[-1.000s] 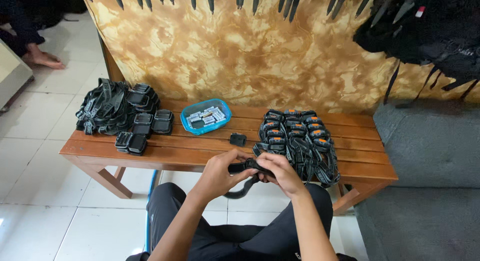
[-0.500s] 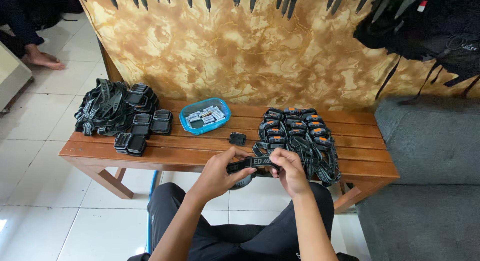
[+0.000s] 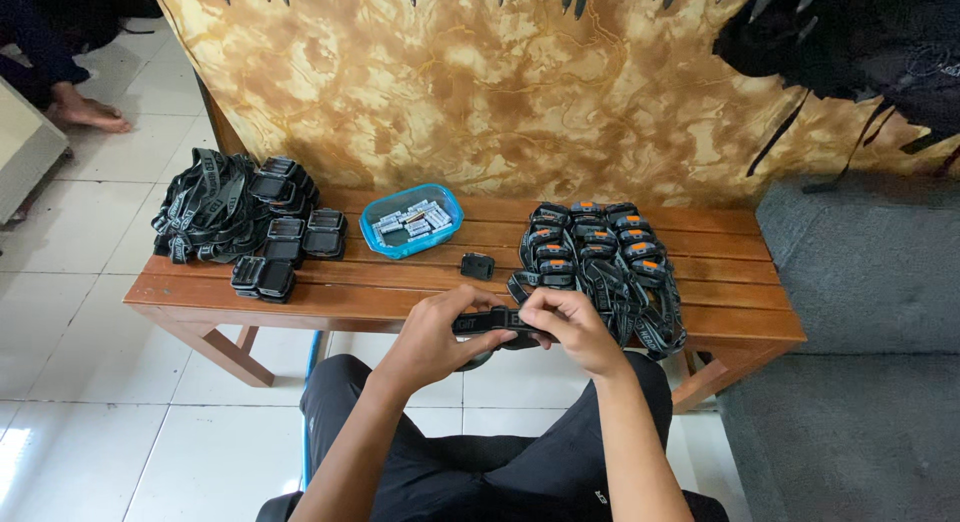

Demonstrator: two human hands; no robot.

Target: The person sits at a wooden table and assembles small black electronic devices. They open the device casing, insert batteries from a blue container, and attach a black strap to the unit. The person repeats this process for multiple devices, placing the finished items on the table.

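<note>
My left hand [image 3: 435, 334] and my right hand [image 3: 567, 325] both grip a black headlamp strap [image 3: 488, 322], stretched flat between them just in front of a wooden bench [image 3: 400, 292]. The strap's loose loop hangs below my fingers. A small black part [image 3: 476, 266] lies on the bench just beyond my hands. To the right sits a pile of black-and-orange headlamps [image 3: 600, 257] in rows, close to my right hand.
A blue tray [image 3: 374, 236] of small batteries stands mid-bench. At the left end lie black headlamp bodies [image 3: 285, 250] and a heap of straps [image 3: 205, 204]. A grey sofa [image 3: 860, 342] is on the right. Another person's bare foot [image 3: 88, 110] rests at top left.
My hands have drawn the strap out straight between them and shifted slightly apart; its flat face now points up. Nothing on the bench has moved.
</note>
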